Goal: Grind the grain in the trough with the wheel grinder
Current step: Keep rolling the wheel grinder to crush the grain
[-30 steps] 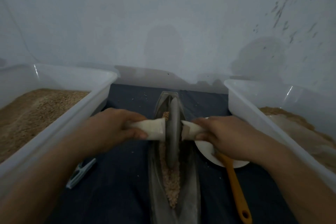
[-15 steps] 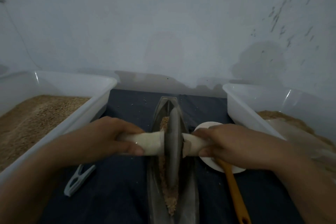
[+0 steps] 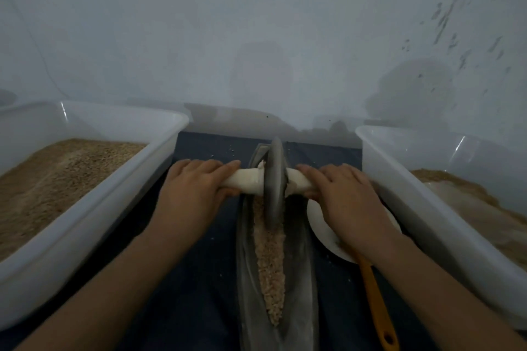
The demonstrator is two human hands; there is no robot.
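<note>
A dark cloth (image 3: 199,279) lies below a pale wall. Left hand (image 3: 194,188) and right hand (image 3: 342,194) press flat-fingered on the wheel grinder (image 3: 274,179) axle at the trough (image 3: 302,279) far end. Grinding is mid-stroke; next, likely roll back over the grain (image 3: 271,259).

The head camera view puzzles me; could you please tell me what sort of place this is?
Probably a simple home or workshop grain-grinding spot against a bare, stained pale wall. A long grey metal trough lies on a dark cloth, flanked by a white plastic tub of brown grain.
</note>
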